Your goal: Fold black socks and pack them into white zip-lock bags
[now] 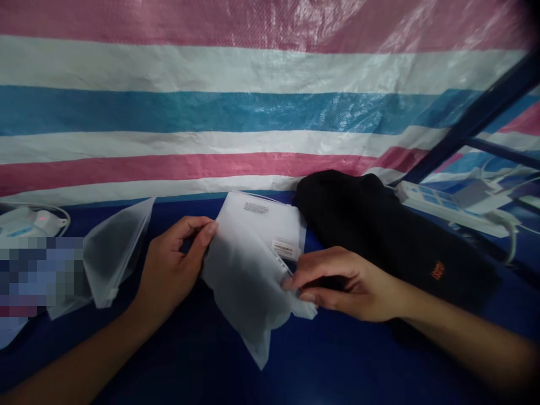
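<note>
A frosted plastic zip bag (248, 281) hangs between my two hands, its lower corner drooping toward me. My left hand (177, 256) pinches its upper left edge between thumb and fingers. On the other side my right hand (337, 284) grips the bag's bunched right edge, with fingers curled. Behind it shows a flat translucent sheet or pouch (278, 216) with small printed text and a barcode label (286, 248); whether this is part of the same bag I cannot tell.
More frosted zip bags (112, 253) lie at left beside a pixelated area and a white device (31, 222) with a cable. Black cloth (379, 236) with orange lettering lies at right. Behind it are a white power strip (447, 208) and a dark frame bar. A striped tarp (211, 112) hangs behind the blue table (181, 360).
</note>
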A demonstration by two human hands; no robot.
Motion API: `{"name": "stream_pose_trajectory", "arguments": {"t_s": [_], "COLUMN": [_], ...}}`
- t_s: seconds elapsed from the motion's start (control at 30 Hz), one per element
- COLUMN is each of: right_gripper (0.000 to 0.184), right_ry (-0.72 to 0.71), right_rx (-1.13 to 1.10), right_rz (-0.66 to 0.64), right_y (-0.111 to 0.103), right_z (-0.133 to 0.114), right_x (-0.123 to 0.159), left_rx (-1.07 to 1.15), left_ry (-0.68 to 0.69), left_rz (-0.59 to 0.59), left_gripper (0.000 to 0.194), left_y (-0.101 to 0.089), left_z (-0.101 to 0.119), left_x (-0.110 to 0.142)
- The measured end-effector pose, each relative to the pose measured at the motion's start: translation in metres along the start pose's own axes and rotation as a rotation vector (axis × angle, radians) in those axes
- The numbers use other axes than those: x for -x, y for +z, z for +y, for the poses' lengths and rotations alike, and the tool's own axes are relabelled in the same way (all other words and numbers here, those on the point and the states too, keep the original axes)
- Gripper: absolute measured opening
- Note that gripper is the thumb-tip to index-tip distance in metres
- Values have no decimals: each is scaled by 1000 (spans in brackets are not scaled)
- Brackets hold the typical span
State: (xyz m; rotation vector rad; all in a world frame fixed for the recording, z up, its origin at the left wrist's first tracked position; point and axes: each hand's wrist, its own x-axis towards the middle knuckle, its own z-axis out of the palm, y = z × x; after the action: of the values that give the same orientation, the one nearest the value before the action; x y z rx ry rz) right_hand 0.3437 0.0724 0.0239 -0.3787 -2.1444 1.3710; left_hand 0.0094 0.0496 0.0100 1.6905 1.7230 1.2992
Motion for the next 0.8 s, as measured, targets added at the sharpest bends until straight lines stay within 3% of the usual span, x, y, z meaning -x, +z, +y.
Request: {"name": "stream_pose_trajectory", "arguments": {"t_s": [0.07, 0.2, 0.4, 0.47, 0.57, 0.67, 0.8], "right_gripper": [25, 24, 19, 15, 8, 8, 14], "right_ry": [-48, -112, -419, -445, -375, -382, -424], "right_rx": [51, 123, 494, 594, 625, 649, 686], "right_rz": [-14, -70, -18, -12, 15, 4, -71], "right_y": [2, 9, 14, 14, 16, 17, 17], "right_z": [-5, -8, -5, -7, -9, -8, -5], "right_x": [-2, -2, -1, -2, -2, -3, -2], "left_rx": [-9, 4, 124, 208, 321, 191, -58], "left_ry": [3, -11, -33, 17, 170, 436, 910], "left_rz": [2, 5, 112, 60, -129, -280, -262], "left_gripper": [37, 38, 38, 39, 42, 51, 39], "left_y": [0, -2, -3, -3, -2, -3, -7], "left_z": [-3, -5, 1, 0, -5, -6, 4], "left_x": [-4, -9, -7, -5, -2, -2, 4]}}
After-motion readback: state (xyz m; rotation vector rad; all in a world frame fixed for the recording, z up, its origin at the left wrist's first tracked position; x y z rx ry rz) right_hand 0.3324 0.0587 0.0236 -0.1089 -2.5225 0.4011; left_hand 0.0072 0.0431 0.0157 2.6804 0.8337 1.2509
